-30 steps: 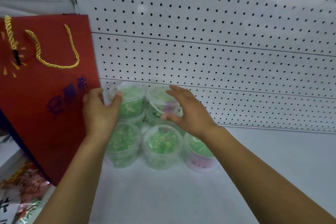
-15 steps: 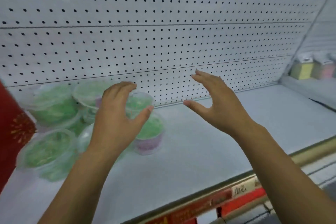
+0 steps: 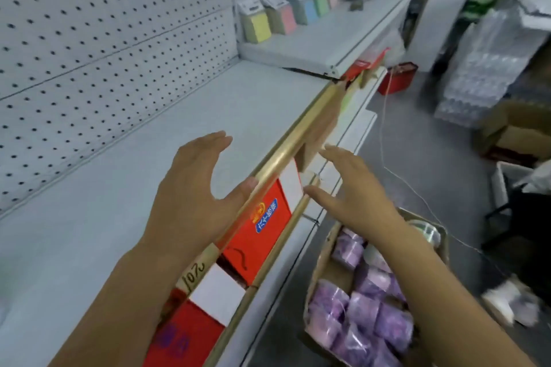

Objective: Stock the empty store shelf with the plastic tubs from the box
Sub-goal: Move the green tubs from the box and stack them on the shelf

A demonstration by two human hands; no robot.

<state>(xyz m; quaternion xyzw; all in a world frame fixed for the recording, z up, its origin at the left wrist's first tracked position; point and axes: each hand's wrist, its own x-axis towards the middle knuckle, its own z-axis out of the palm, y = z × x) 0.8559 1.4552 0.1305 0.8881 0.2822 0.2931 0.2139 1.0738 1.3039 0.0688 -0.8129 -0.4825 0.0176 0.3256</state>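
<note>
Pegboard (image 3: 104, 39) runs along the back of the shelf (image 3: 134, 158), and the shelf top in view is bare grey. Left hand (image 3: 193, 188) hovers over the shelf's front edge, fingers spread, holding nothing. Red boxes (image 3: 256, 229) sit on the shelf below, behind the gold rail (image 3: 298, 134). Right hand (image 3: 354, 188) is out past the front edge, also spread and empty, well apart from the left one. Under that arm, on the floor, the box (image 3: 322, 277) is packed with purple tubs (image 3: 366, 319). Pastel packs (image 3: 283, 15) line the next shelf's back corner.
</note>
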